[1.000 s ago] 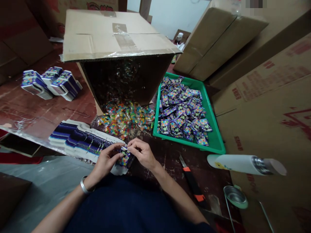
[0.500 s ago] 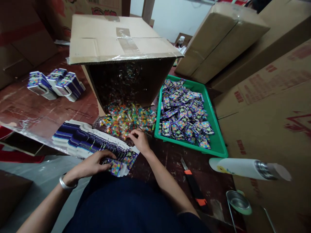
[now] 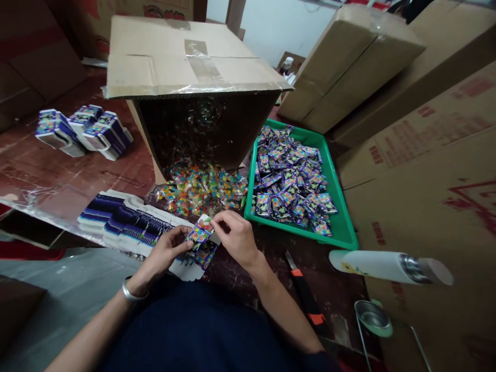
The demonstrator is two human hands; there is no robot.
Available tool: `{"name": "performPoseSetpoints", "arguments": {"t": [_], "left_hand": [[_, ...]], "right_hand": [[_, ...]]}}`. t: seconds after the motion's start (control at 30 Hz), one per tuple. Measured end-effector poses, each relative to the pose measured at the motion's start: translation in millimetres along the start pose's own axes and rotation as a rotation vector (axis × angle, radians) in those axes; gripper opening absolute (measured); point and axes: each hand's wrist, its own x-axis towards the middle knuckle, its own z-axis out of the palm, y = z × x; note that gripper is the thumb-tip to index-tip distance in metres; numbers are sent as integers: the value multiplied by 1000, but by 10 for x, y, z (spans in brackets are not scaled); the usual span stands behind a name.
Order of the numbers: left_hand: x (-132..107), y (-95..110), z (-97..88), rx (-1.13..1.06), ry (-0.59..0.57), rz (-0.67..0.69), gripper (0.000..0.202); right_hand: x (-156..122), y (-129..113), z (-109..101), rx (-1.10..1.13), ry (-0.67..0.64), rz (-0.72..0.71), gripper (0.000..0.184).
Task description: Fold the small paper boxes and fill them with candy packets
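My left hand (image 3: 163,253) is closed on a small purple printed box (image 3: 199,236), its white end flap raised. At the box's upper end, my right hand (image 3: 239,238) pinches a small clear packet of coloured candies (image 3: 207,222), mostly hidden by the fingers. Under my hands runs a long overlapping row of flattened purple boxes (image 3: 129,219). Just beyond lies a heap of candy packets (image 3: 201,191), spilling from a big carton (image 3: 155,64) that lies on its side with its mouth toward me.
Right of the heap, a green tray (image 3: 346,219) holds many small purple boxes (image 3: 289,181). Near it are a utility knife (image 3: 304,292), a white flask (image 3: 372,262) lying over, and a metal strainer-like cup (image 3: 374,316). Bundled boxes (image 3: 106,135) stand at left; tall cartons (image 3: 426,170) line the right.
My left hand has lifted the box off the row and moved right. My right hand has come back from the heap to the box's end with a candy packet.
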Motion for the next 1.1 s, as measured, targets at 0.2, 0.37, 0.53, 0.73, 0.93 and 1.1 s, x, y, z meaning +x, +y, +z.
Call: {"name": "performPoseSetpoints", "arguments": {"t": [0.2, 0.37, 0.53, 0.73, 0.93, 1.1], "left_hand": [[-14, -66, 67, 105, 34, 85, 29], [-50, -51, 191, 208, 67, 141, 28], [-64, -65, 222, 308, 85, 191, 28], [-54, -129, 186, 317, 112, 211, 27], [-38, -66, 219, 99, 117, 250, 58], [-1, -78, 257, 48, 89, 254, 45]], "right_hand": [[41, -16, -51, -45, -102, -121, 11], [71, 41, -62, 103, -208, -12, 8], [42, 82, 11, 250, -207, 122, 8], [56, 151, -23, 251, -357, 105, 19], [-61, 227, 77, 706, -278, 341, 37], [-303, 191, 360, 706, -49, 320, 28]]}}
